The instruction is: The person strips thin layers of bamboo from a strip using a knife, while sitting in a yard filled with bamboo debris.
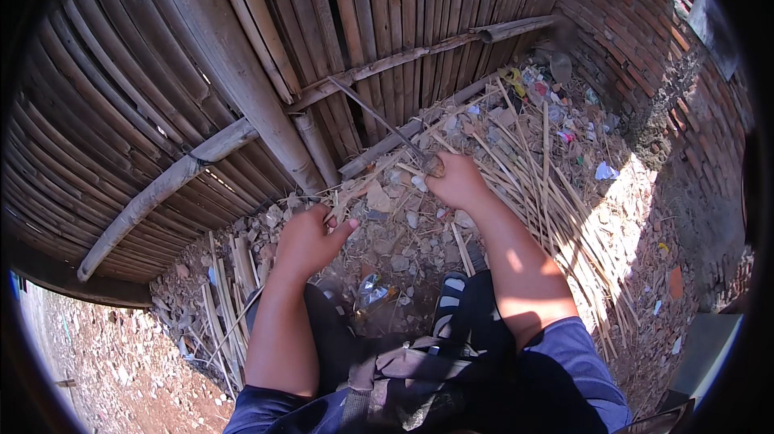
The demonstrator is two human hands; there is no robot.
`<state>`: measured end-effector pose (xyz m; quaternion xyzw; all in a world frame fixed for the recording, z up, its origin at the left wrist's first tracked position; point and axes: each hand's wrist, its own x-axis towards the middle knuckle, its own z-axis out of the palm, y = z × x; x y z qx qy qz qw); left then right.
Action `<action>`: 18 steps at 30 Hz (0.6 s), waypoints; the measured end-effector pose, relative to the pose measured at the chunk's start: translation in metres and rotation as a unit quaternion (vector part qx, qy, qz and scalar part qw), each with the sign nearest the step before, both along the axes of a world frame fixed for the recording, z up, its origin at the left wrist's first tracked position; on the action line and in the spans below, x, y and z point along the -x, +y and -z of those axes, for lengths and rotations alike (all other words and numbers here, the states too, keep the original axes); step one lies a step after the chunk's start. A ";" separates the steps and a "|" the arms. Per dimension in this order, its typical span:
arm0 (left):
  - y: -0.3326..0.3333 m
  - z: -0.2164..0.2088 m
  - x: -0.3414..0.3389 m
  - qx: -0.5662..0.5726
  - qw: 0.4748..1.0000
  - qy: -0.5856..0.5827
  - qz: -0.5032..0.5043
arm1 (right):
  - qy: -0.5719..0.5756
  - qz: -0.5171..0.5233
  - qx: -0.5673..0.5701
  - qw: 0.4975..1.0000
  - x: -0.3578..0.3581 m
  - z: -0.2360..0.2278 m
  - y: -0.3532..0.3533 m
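My right hand (455,181) is closed around the wooden handle (433,164) of a long, narrow-bladed knife. Its dark blade (375,115) slants up and to the left, in front of the bamboo wall. To the left and lower, my left hand (310,240) hovers over the rubble with its fingers loosely bent and the thumb held apart. Nothing shows between thumb and fingers, though the palm side is partly hidden. Split bamboo strips (556,224) lie in a loose heap beside my right forearm. More strips (234,281) lie left of my left forearm.
A bamboo slat wall (403,22) with a thick post (242,71) and a crossing pole (153,196) stands ahead and left. A brick wall (629,31) closes the right side. Stones and litter cover the ground, with a crumpled clear plastic wrapper (372,292) by my feet.
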<state>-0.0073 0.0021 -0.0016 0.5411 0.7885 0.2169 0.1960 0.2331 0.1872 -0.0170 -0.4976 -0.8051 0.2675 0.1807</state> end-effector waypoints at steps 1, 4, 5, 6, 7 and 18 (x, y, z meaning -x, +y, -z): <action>0.002 -0.003 0.000 -0.004 1.000 0.001 0.001 | -0.021 -0.015 0.020 0.999 0.003 -0.003 -0.006; 0.001 -0.002 -0.004 0.002 1.000 -0.006 0.005 | -0.107 -0.095 -0.002 0.990 0.018 -0.019 -0.033; 0.001 -0.002 -0.005 0.001 1.000 -0.004 0.008 | -0.162 -0.156 -0.045 0.973 0.023 -0.023 -0.040; 0.000 -0.002 -0.004 0.001 1.000 -0.002 0.011 | -0.166 -0.182 -0.058 0.968 0.024 -0.026 -0.043; -0.001 0.000 -0.003 0.004 1.000 0.000 0.010 | -0.163 -0.183 -0.055 0.968 0.024 -0.021 -0.039; 0.001 -0.002 -0.002 0.009 1.000 -0.013 0.006 | -0.087 -0.073 0.013 0.994 0.013 -0.014 -0.025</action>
